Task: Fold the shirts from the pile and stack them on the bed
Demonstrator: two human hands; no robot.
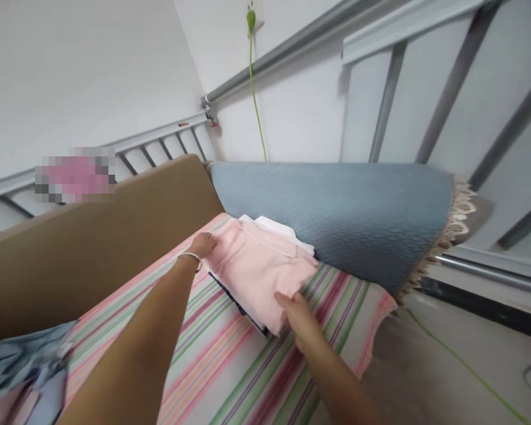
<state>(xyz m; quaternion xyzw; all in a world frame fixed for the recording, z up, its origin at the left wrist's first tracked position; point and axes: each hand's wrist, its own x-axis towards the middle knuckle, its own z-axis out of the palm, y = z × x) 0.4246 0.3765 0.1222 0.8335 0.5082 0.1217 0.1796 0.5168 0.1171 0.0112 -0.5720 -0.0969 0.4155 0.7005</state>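
A folded pale pink shirt (256,265) lies on top of a small stack on the striped sheet (221,360). Under it show a white garment (277,227) and a dark one (236,304). My left hand (202,244) rests on the pink shirt's far left edge, fingers curled onto the cloth. My right hand (301,321) lies at the shirt's near right corner, fingers pressed together on the fabric and thumb out.
A rolled blue quilt (336,212) with a fringed end lies behind the stack. A brown board (92,236) runs along the left. Crumpled blue cloth (22,366) sits at bottom left. Grey metal rails and a green cable (256,106) stand against the wall.
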